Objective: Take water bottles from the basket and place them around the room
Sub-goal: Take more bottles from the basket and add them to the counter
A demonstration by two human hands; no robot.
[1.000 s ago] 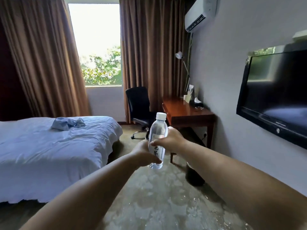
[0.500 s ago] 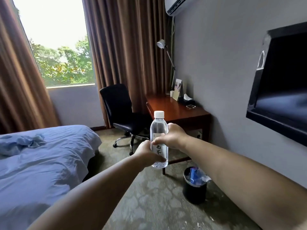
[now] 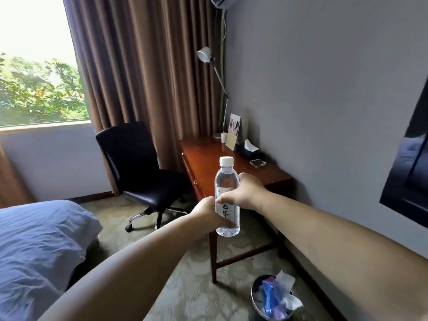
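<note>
Upright water bottle (image 3: 227,193), white label (two brushed dark characters), left hand (image 3: 207,213) and right hand (image 3: 245,192) fingers clamped around it

The TV (image 3: 407,163) runs off the right edge, and the air conditioner (image 3: 220,0) is cut by the top. Both hands cover part of the bottle (image 3: 227,198) label, so its print cannot be read. Bin (image 3: 273,300) contents are too jumbled to tell.
</note>
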